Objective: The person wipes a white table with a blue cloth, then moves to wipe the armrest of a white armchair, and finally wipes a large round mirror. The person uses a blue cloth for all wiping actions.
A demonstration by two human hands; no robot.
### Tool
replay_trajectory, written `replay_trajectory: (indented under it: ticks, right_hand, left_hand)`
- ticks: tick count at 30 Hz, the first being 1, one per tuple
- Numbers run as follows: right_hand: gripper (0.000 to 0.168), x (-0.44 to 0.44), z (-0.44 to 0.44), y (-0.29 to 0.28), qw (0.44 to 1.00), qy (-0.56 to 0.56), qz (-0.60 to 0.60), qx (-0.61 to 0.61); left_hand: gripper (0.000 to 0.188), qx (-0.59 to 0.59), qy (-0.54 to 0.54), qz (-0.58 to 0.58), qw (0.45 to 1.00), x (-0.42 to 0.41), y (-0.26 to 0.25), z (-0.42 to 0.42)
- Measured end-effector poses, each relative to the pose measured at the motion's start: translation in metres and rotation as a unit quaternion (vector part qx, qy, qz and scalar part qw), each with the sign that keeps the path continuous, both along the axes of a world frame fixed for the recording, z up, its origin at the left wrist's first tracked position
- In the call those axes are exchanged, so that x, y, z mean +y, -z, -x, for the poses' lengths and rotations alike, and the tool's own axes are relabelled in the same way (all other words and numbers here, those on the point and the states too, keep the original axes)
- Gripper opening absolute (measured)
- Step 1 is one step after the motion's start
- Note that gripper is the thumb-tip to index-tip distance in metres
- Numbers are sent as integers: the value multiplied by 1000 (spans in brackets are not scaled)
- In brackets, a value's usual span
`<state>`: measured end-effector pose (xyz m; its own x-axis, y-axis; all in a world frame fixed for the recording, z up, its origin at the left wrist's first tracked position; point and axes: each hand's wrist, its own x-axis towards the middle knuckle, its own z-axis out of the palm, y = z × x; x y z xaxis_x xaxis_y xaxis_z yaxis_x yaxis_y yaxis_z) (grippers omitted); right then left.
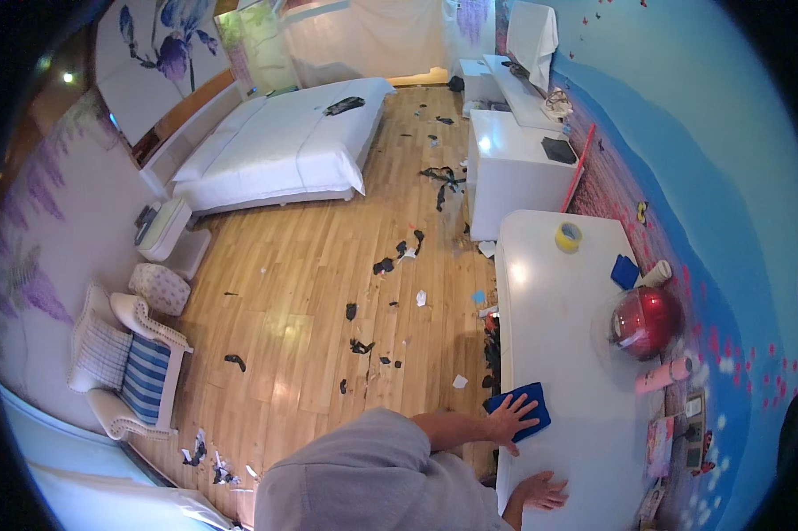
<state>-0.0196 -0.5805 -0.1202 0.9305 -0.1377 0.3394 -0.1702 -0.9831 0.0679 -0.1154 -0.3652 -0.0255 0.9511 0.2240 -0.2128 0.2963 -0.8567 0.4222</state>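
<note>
My left hand [510, 421] holds a folded blue cloth [537, 398] flat against the white tabletop [558, 332], fingers spread, near the table's left edge. Lower down, my right hand [542, 492] rests on the same tabletop with its fingers apart and nothing in it. Farther along the table lie a roll of yellow tape [568, 237] and a second folded blue cloth [624, 271]. A white cylinder [656, 273] lies beside that cloth. Against the wall side sit a red helmet [658, 322] with a transparent visor and a pink bottle [663, 375].
Black and white scraps [384, 265] are strewn over the wooden floor [292, 265]. A white cabinet [505, 166] adjoins the table's far end. Across the room stand a bed [272, 146] and an armchair [143, 372]. A socket panel [695, 428] is near the table's wall side.
</note>
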Motion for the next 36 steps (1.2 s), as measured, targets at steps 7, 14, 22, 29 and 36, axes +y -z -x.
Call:
replay_trajectory:
  ticks: [7,14,22,29,36]
  right_hand:
    - [59,-9,3,4,1000,-7,-5,-3]
    - [63,-14,-3,6,992,-36,-114,26]
    - [62,6,9,-13,981,-62,-182,17]
    - [58,-29,10,-16,964,-122,-235,0]
    - [52,9,-5,-77,851,-340,-398,33]
  left_hand:
    - [90,50,126,-91,987,-30,-21,19]
    - [68,-27,129,-142,981,-33,11,22]
    - [61,-128,-11,126,984,-34,47,20]
    - [49,-71,-228,731,640,14,-83,-46]
    - [92,-141,-266,257,919,166,10,-29]
